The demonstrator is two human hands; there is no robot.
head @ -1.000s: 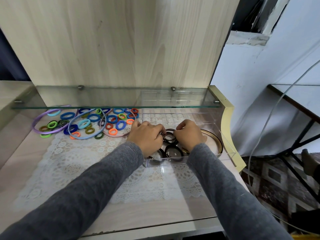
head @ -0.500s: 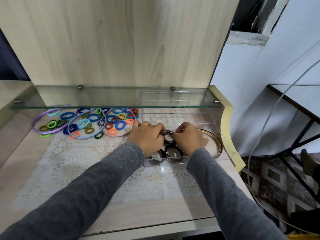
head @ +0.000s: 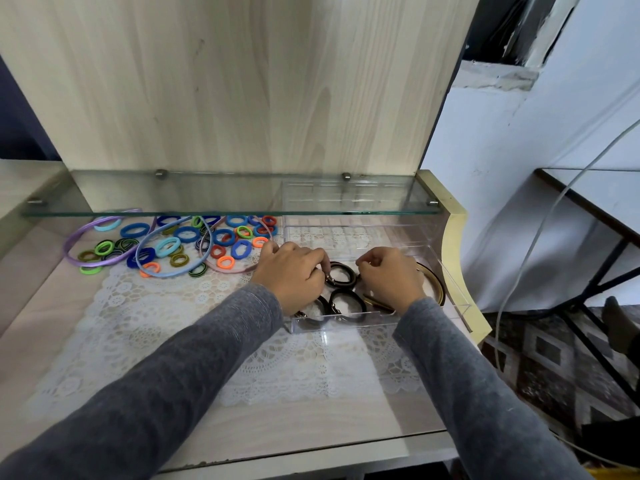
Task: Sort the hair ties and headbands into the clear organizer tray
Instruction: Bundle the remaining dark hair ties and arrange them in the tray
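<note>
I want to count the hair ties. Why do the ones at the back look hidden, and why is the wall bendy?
Head view: the glass shelf crosses the colourful hair ties, hiding some; the wide-angle lens bends straight edges near the borders; light is soft; the left hand and right hand pinching the dark hair tie look sharp.

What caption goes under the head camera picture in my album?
Left hand and right hand pinch a dark tie in the clear tray; colorful ties wait outside.
</note>
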